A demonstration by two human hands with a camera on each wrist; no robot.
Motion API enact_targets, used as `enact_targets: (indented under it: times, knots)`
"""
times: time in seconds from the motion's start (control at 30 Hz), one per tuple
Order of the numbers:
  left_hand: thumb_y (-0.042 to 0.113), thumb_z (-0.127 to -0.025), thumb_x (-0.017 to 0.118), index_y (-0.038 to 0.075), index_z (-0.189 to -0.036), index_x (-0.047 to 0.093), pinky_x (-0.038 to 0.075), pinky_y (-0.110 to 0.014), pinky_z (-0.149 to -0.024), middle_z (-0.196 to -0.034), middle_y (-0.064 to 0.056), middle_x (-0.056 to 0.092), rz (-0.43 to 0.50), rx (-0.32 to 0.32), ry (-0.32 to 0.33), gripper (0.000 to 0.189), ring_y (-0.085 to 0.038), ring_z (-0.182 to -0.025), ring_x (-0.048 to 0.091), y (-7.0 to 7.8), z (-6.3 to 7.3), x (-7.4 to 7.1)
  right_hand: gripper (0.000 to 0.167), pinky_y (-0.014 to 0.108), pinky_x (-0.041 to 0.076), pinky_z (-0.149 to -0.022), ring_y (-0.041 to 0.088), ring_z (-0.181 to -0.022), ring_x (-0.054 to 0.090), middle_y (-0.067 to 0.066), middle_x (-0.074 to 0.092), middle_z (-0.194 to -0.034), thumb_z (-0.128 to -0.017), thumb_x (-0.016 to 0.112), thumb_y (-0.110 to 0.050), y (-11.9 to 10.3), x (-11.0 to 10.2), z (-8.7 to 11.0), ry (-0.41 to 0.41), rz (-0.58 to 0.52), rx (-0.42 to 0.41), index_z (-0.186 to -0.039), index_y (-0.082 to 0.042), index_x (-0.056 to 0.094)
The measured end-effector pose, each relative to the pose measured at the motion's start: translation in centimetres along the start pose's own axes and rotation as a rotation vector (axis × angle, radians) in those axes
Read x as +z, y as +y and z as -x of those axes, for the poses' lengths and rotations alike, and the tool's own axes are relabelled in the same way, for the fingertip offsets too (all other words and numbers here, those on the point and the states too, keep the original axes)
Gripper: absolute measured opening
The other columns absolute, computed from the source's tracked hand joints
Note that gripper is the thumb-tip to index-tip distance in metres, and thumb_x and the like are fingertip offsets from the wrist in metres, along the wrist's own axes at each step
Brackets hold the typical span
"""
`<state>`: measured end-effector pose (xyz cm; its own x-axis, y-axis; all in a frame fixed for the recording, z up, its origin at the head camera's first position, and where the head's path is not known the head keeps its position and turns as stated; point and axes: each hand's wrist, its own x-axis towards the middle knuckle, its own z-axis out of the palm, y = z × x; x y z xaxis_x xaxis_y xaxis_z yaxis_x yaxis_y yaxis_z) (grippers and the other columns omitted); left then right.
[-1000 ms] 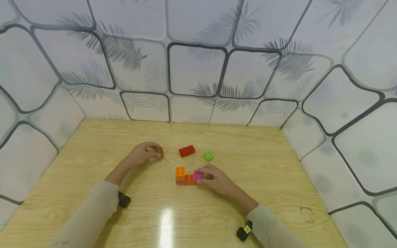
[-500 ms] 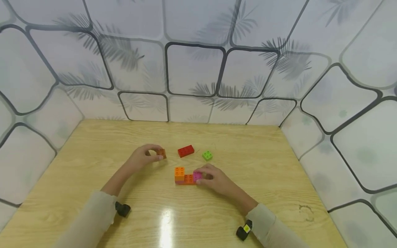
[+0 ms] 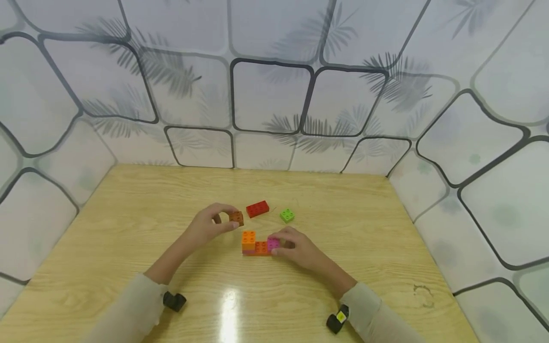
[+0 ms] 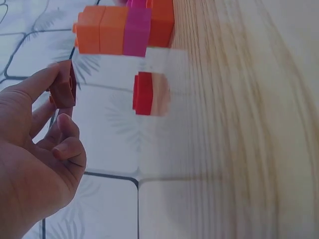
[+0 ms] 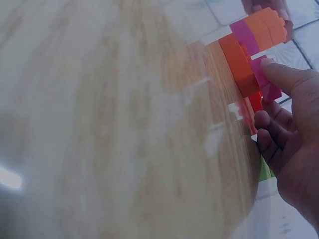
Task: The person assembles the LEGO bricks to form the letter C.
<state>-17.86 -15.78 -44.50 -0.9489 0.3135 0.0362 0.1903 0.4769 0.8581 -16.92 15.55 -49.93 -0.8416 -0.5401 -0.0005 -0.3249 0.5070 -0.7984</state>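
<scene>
Between thumb and fingers, my left hand pinches a small brown building brick, held off the table as the left wrist view shows. My right hand grips a pink brick that sits on the right end of a long red-orange brick. At that brick's left end rises a stack of orange bricks, with a magenta brick beneath them in the left wrist view. The brown brick is just up and left of the stack, apart from it.
Behind the assembly lie a red brick and a small lime-green brick, both on the wooden table. A patterned wall covering stands along the table's back and sides.
My left hand has carried the brown brick to the right and slightly nearer, toward the orange stack. The right hand keeps its grip on the pink brick in the same place.
</scene>
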Motion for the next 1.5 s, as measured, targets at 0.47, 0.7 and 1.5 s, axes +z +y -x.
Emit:
enact_targets:
  times: [0.47, 0.7, 1.5]
  knots:
    - [0.041, -0.089, 0.076, 0.027, -0.124, 0.069, 0.047, -0.030, -0.064, -0.119, 0.004, 0.063, -0.034, 0.053, -0.046, 0.038, -0.021, -0.087, 0.050, 1.8, 1.1, 1.7, 0.038, 0.028, 0.047, -0.082, 0.015, -0.096, 0.052, -0.007, 0.059, -0.120, -0.094, 0.072, -0.036, -0.1, 0.0, 0.1, 0.006, -0.007, -0.024, -0.130, -0.026, 0.068]
    - [0.042, -0.089, 0.076, 0.026, -0.124, 0.068, 0.047, -0.032, -0.066, -0.118, 0.005, 0.063, -0.023, 0.052, -0.071, 0.039, -0.021, -0.089, 0.050, 1.8, 1.4, 2.2, 0.036, 0.029, 0.047, -0.085, 0.015, -0.099, 0.053, -0.008, 0.059, -0.121, -0.094, 0.072, -0.037, 0.0, 0.0, 0.0, 0.001, -0.018, -0.010, -0.129, -0.029, 0.068]
    - [0.044, -0.089, 0.075, 0.032, -0.123, 0.068, 0.046, -0.030, -0.062, -0.122, 0.010, 0.063, -0.087, 0.057, -0.064, 0.037, -0.018, -0.086, 0.050, 2.0, 1.8, 2.7, 0.038, 0.031, 0.048, -0.089, 0.014, -0.103, 0.055, -0.007, 0.059, -0.122, -0.094, 0.072, -0.037, -0.1, 0.1, 0.0, 0.005, -0.011, -0.012, -0.130, -0.029, 0.067]
